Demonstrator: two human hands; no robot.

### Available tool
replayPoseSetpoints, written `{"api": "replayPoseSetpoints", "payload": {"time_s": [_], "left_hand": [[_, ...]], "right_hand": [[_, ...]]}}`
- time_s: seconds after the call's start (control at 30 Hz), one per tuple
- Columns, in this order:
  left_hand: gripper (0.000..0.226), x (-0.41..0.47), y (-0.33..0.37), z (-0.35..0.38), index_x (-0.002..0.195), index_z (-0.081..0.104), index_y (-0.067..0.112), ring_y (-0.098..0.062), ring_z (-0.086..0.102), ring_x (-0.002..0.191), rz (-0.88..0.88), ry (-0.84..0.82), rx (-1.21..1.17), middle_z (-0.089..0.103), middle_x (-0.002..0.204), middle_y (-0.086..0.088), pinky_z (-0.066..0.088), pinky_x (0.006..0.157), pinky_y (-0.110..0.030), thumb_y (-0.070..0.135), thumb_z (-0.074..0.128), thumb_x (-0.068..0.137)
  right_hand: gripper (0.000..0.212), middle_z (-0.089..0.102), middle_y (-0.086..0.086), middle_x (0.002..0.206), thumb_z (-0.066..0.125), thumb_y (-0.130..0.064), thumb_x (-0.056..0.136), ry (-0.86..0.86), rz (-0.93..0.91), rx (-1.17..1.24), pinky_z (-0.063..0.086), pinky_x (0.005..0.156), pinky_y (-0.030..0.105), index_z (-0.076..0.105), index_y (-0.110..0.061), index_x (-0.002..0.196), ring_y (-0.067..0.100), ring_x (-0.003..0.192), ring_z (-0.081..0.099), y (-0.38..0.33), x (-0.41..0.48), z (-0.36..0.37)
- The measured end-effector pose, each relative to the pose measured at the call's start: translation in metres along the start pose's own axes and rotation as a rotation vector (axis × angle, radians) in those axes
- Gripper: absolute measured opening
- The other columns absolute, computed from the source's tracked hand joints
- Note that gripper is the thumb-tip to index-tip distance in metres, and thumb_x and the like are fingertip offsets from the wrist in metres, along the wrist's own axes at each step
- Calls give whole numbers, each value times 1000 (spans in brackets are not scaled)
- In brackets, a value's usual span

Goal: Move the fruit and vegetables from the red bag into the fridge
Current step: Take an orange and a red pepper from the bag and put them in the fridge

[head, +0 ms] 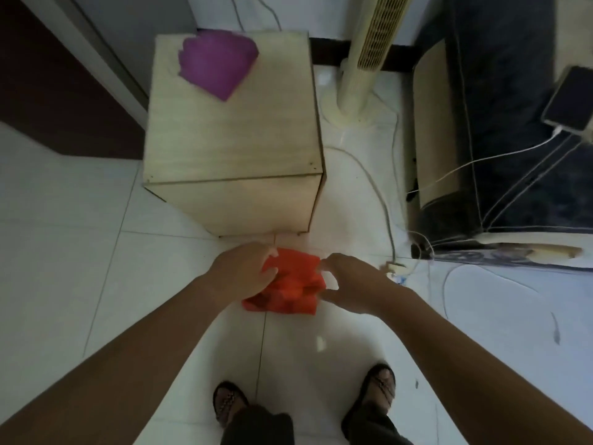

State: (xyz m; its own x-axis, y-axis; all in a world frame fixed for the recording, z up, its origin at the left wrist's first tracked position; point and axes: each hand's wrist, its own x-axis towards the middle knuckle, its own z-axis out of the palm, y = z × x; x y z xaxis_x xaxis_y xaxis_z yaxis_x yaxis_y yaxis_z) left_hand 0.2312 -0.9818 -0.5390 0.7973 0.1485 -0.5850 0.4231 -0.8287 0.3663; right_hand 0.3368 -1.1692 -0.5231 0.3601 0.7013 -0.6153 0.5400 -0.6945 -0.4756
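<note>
A red plastic bag [290,285] sits on the white tiled floor just in front of a low wooden cabinet [231,146]. My left hand [244,273] grips the bag's upper left edge, fingers curled into the plastic. My right hand [349,281] pinches the bag's upper right edge between thumb and fingers. The bag's contents are hidden by the plastic. No fridge interior is visible; a grey tall panel [106,43] stands at the upper left.
A purple cloth [216,62] lies on the cabinet top. A cream tower fan [365,59] stands right of the cabinet, with cables [385,203] trailing over the floor. A dark sofa [500,123] with a phone [569,97] is at right. My sandalled feet [301,399] are below.
</note>
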Motion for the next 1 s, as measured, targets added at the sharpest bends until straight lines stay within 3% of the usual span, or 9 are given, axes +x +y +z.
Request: {"api": "replayPoseSetpoints", "payload": {"time_s": [0.23, 0.37, 0.47, 0.6, 0.67, 0.77, 0.87, 1.0], "left_hand": [[37, 68, -75, 119, 129, 49, 28, -4, 47, 115, 89, 77, -132, 49, 129, 12, 32, 87, -16, 36, 51, 93], [38, 118, -120, 181, 127, 50, 29, -7, 48, 115, 111, 131, -106, 50, 128, 11, 39, 95, -24, 41, 53, 90], [51, 153, -156, 220, 124, 53, 25, -13, 50, 114, 93, 288, -134, 52, 126, 5, 42, 97, -29, 55, 44, 84], [56, 187, -201, 261, 136, 43, 30, -19, 38, 131, -61, 507, -218, 35, 146, 1, 36, 103, -31, 51, 53, 85], [72, 195, -218, 275, 142, 32, 36, -24, 31, 137, -76, 433, -166, 22, 154, -1, 34, 108, -40, 63, 52, 78], [93, 189, -223, 278, 144, 21, 41, -25, 23, 141, -30, 262, -35, 12, 158, 1, 31, 111, -44, 80, 31, 61], [76, 185, -206, 280, 145, 21, 40, -21, 24, 141, -41, 307, -171, 16, 156, 3, 29, 112, -40, 67, 50, 80], [78, 190, -198, 302, 148, 11, 36, -18, 27, 139, 47, 187, -117, 16, 155, 4, 28, 110, -33, 58, 52, 85]], "right_hand": [[44, 49, -6, 132, 61, -35, 86, 33, -56, 33, 37, 92, 22, 50, -26, 128, 12, 117, 46, 71, 114, 96], [41, 52, -6, 127, 64, -36, 85, 47, -132, -9, 34, 89, 19, 54, -26, 123, 10, 113, 48, 109, 179, 145], [43, 51, -6, 128, 65, -41, 84, 42, -179, -86, 38, 95, 23, 54, -27, 123, 12, 114, 48, 135, 224, 175], [49, 50, -3, 132, 64, -46, 82, 72, -211, -106, 39, 97, 26, 53, -24, 125, 14, 115, 48, 158, 266, 203], [55, 48, -3, 136, 63, -48, 82, 50, -210, -142, 38, 98, 27, 49, -24, 130, 14, 118, 47, 165, 279, 215], [64, 44, 0, 140, 63, -49, 82, -12, -188, -246, 36, 103, 30, 43, -23, 136, 17, 125, 43, 166, 281, 226], [71, 39, 1, 145, 64, -52, 80, -3, -167, -202, 32, 109, 34, 38, -24, 140, 19, 130, 38, 162, 272, 232], [75, 33, -2, 149, 65, -52, 79, 27, -222, -201, 26, 111, 33, 33, -28, 142, 17, 134, 33, 165, 276, 246]]}}
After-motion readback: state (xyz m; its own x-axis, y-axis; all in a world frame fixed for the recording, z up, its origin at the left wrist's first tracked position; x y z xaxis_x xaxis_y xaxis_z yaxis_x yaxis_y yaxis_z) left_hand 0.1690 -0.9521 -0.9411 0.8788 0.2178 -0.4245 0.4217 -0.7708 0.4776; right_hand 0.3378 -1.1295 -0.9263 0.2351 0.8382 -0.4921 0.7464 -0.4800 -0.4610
